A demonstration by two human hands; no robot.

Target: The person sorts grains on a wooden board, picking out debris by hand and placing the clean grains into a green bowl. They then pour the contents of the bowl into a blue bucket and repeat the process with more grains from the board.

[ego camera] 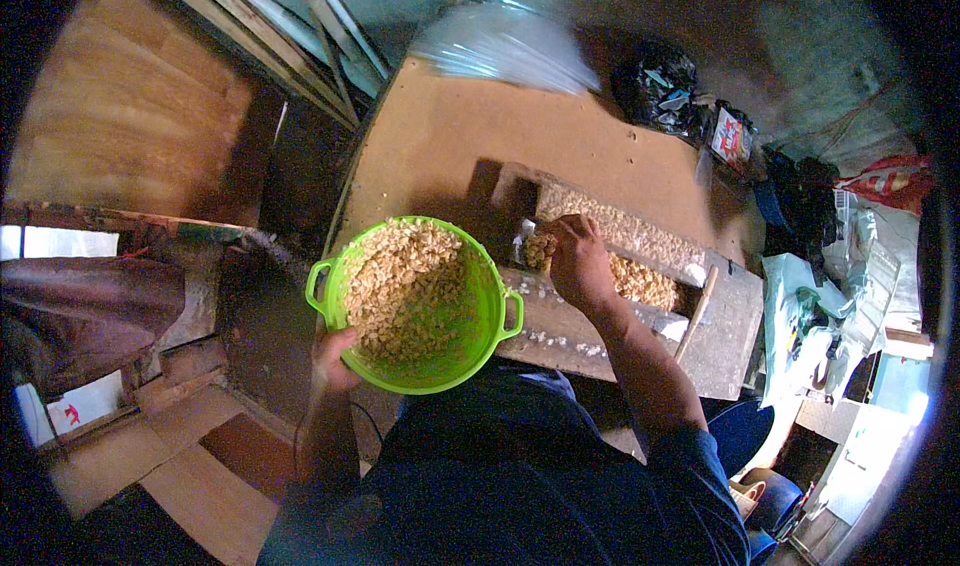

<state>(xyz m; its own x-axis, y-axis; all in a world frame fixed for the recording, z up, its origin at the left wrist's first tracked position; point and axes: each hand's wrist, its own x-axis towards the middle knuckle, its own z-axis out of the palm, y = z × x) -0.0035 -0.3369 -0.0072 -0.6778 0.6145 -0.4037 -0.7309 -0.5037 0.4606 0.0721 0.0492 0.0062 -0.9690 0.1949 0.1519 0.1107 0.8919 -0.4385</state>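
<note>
My left hand (335, 359) grips the lower left rim of a lime-green plastic colander-like basin (484, 329) with two loop handles. Pale split beans or grains (405, 269) are heaped in it, mostly on its left side, and the basin tilts toward me. To the right, my right hand (579, 258) reaches down over a long wooden mould (529, 187), fingers curled at the grains in its near channel. More of the same grains (641, 281) lie along that channel, and a paler, flatter layer (615, 217) fills the far one. What my right fingertips hold is hidden.
The mould rests on a brown wooden table (465, 115). A thin stick (697, 312) lies across the mould's right end. Behind are clear plastic sheets (510, 48) and a black plastic bag (656, 89). Plastic bags (806, 311) hang at the right, above a blue drum (739, 435).
</note>
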